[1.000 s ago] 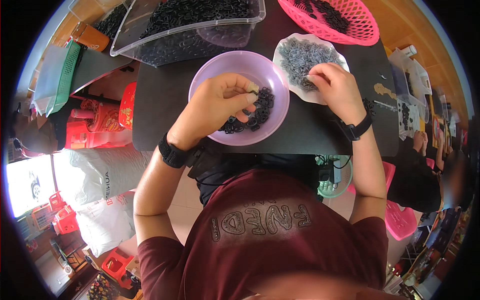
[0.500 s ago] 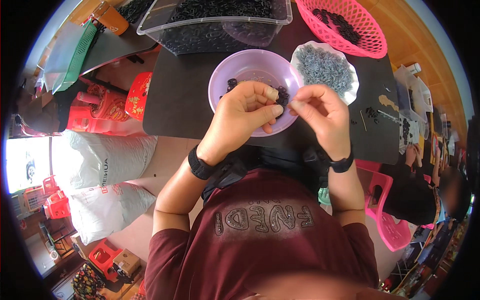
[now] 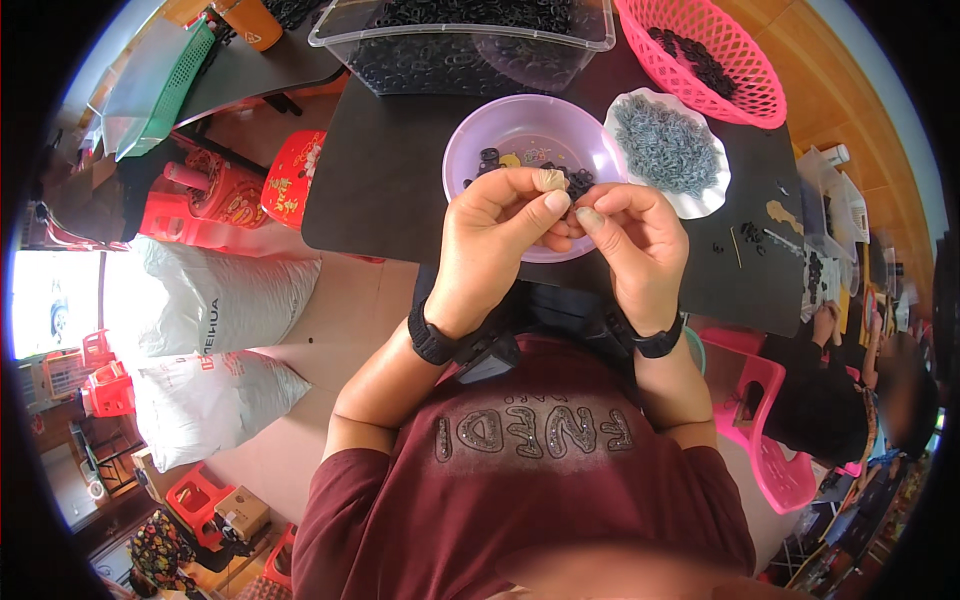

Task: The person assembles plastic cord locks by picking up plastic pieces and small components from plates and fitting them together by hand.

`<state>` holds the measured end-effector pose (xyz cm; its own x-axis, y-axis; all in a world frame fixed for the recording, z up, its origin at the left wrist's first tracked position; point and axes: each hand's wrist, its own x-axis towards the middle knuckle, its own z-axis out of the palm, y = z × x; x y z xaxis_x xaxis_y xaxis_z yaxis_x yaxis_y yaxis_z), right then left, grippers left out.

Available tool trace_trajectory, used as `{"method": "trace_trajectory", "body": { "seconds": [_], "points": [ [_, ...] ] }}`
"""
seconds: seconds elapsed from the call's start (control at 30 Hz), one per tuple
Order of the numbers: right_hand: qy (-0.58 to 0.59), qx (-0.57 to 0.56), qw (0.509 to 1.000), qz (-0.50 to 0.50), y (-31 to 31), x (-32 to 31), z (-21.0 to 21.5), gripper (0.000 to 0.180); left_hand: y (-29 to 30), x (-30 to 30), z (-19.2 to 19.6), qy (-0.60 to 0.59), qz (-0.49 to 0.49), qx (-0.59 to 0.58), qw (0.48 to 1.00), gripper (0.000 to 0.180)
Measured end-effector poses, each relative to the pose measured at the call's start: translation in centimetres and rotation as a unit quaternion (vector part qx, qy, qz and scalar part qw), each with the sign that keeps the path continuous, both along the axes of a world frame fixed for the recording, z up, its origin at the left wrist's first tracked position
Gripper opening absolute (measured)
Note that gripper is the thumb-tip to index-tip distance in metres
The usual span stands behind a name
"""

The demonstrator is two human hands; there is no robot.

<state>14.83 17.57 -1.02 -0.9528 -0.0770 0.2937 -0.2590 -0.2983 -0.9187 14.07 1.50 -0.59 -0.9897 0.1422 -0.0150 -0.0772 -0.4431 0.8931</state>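
Both hands meet over the near part of a round lilac basin, fingertips almost touching. Thumb and forefinger of my left hand are pinched together; whatever sits between them is too small to make out. My right hand is also pinched, its thumb and bent fingers close to the left fingertips, and its contents are hidden. Small black pieces lie in the basin, partly behind my fingers. Just right of the basin a white scalloped dish holds a heap of small grey-blue pieces.
A clear tub full of black ring-like parts stands at the back of the dark table. The pink basket at back right holds black pieces. A thin stick lies at right. White sacks stand left; a person's hands show far right.
My right hand has come in toward the left one, so the fingertips now nearly meet. The whole view has shifted, with the table and basin appearing further right.
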Motion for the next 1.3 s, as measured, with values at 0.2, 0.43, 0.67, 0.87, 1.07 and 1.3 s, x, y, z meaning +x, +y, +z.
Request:
{"method": "trace_trajectory", "body": {
  "seconds": [0.2, 0.43, 0.67, 0.87, 1.07, 1.3],
  "points": [
    [0.059, -0.02, 0.996, -0.059, -0.8, 0.3, -0.9, 0.016, -0.2, 0.6, 0.1, -0.006, -0.003, 0.062, 0.998, 0.019],
    [0.088, -0.001, 0.993, -0.075, -1.3, 0.4, -1.4, 0.016, -0.1, 1.0, 0.1, -0.001, 0.037, 0.048, 0.998, 0.018],
    [0.097, 0.032, 0.991, -0.083, -1.4, 0.7, -1.2, 0.014, 0.1, 1.3, 0.1, 0.058, 0.071, -0.016, 0.996, 0.015],
    [0.113, 0.023, 0.988, -0.105, -2.0, 0.5, -1.9, 0.013, 0.8, 1.2, -0.4, 0.116, 0.101, -0.055, 0.987, 0.012],
    [0.081, -0.016, 0.995, -0.06, -1.9, 0.6, -1.3, 0.013, 0.4, 1.1, 0.2, 0.11, 0.106, -0.07, 0.986, 0.012],
    [-0.029, -0.054, 0.998, -0.004, -1.0, 0.5, -0.4, 0.022, -0.5, 0.4, 0.5, 0.1, 0.069, -0.053, 0.991, 0.013]
  ]
}}
